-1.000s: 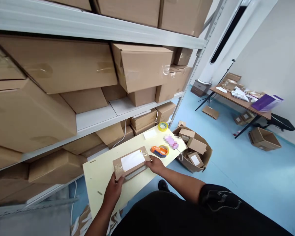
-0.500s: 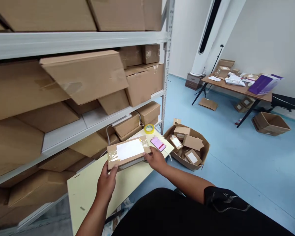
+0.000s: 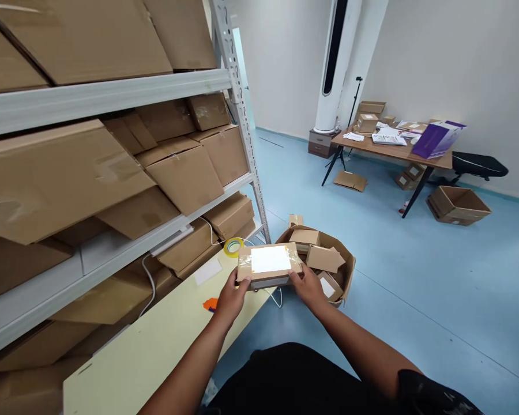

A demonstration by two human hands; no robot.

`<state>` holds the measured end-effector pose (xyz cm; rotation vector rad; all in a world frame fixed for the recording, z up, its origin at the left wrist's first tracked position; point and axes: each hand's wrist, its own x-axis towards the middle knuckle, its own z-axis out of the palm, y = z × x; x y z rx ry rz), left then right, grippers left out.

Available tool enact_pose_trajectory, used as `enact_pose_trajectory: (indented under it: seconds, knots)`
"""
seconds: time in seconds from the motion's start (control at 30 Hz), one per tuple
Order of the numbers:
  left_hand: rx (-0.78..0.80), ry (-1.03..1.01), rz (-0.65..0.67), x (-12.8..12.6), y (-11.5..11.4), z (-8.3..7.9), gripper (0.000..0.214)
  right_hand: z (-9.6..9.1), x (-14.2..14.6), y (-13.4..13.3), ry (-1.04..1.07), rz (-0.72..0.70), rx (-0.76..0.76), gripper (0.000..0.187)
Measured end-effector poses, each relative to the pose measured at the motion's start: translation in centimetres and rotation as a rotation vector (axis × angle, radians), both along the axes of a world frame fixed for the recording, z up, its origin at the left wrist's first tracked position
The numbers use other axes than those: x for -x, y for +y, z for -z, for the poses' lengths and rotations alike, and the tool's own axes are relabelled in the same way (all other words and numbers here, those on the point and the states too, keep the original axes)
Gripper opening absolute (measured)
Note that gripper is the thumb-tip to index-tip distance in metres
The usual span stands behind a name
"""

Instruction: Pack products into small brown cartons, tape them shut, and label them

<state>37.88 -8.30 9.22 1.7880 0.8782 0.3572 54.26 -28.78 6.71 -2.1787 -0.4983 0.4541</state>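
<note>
A small cardboard box [image 3: 244, 271] with a white label on top and clear tape at both ends is held level between both hands. My left hand [image 3: 231, 297] grips its near left corner, thumb against the front side. At the right end my right hand [image 3: 307, 285] is closed on it. The box is above the right edge of a pale yellow table [image 3: 155, 340]. Behind its left end lies a roll of yellow tape [image 3: 233, 248]. An orange object [image 3: 210, 304] and a white paper [image 3: 208, 271] lie on the table to the left.
A large open carton [image 3: 349, 271] holding several small boxes stands on the floor just beyond my right hand. Metal shelving [image 3: 242, 127] packed with cardboard boxes fills the left side. Across the room are a brown table [image 3: 393, 151] with parcels and an open box [image 3: 458, 204].
Both hands have carried the box to the right, towards the large carton. My view has turned right. The phone on the table is now out of sight, and the orange object has come into view.
</note>
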Motion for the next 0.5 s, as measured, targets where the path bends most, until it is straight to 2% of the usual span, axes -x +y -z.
enact_pose_trajectory:
  seconds: [0.13, 0.3, 0.5]
  knots:
    - [-0.014, 0.014, 0.192, -5.7, 0.9, 0.3, 0.054, 1.0, -2.2, -1.5, 0.017, 0.156, 0.024, 0.051]
    - [0.049, 0.077, 0.36, -12.4, 2.5, 1.1, 0.053, 1.2, -4.2, -2.1, 0.05, 0.344, 0.095, 0.052]
    - [0.203, 0.101, 0.501, -19.1, 4.9, 3.6, 0.058, 2.6, -7.0, -1.4, 0.076, 0.464, 0.145, 0.055]
